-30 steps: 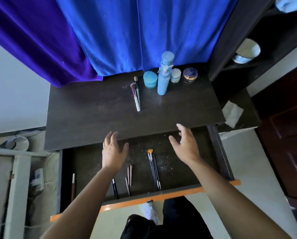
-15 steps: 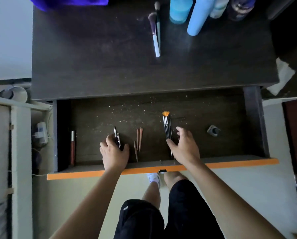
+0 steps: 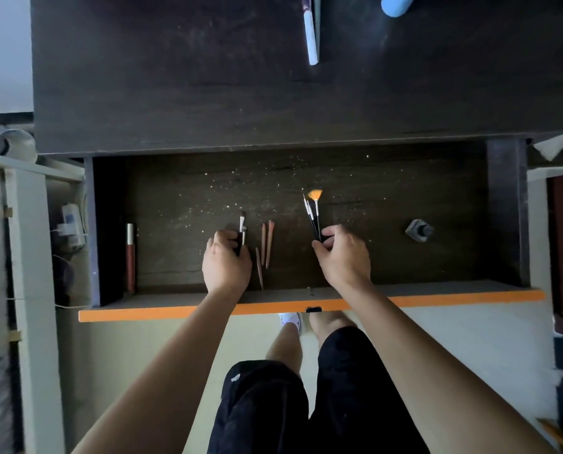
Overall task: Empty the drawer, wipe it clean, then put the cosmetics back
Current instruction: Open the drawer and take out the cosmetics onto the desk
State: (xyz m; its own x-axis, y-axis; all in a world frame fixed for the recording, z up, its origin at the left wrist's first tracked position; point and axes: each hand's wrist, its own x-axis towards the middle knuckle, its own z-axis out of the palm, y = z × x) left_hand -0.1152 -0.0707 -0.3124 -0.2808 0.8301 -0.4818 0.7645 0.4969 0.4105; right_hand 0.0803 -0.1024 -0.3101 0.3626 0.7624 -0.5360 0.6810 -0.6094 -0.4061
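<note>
Looking down from my head, I am reaching both hands into the open drawer, a dark, rough wooden box with an orange front edge, its floor speckled with glitter. My left hand is clenching its grip around a pair of thin black pencils. My right hand is grasping a bundle of slim black-handled brushes, one fanning into orange bristles. Three tapered wooden sticks are lying between my hands. A lip gloss tube is resting along the drawer's left wall, and a small squat grey bottle is sitting to the right. Above, a white-handled brush is lying on the dark tabletop.
</note>
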